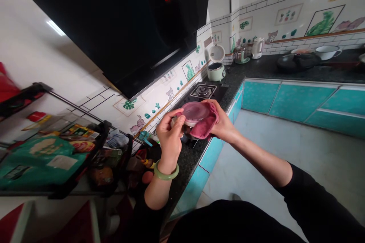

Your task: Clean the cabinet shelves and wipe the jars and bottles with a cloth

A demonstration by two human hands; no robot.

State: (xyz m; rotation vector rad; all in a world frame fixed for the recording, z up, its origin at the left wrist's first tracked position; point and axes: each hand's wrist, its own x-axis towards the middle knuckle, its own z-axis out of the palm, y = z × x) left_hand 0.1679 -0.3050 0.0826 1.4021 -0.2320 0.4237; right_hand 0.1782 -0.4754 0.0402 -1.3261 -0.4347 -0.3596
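Held up in front of me above the counter's edge is a jar or small tub with a round, pinkish see-through lid (196,112). My left hand (171,131), with a green bangle on its wrist, is closed on the lid's left rim, thumb and fingers pinching it. My right hand (220,119) wraps round the far right side with a pink cloth (204,126) pressed between palm and container. Part of the cloth hangs over the front, hiding most of the body below the lid. What is inside cannot be made out.
Beyond the hands lie a gas burner (203,90) and a green rice cooker (216,71) with its lid raised. A black range hood (137,26) overhangs the counter. At left stands a rack holding a teal bag (37,159). A black pan (298,61) rests on the far counter.
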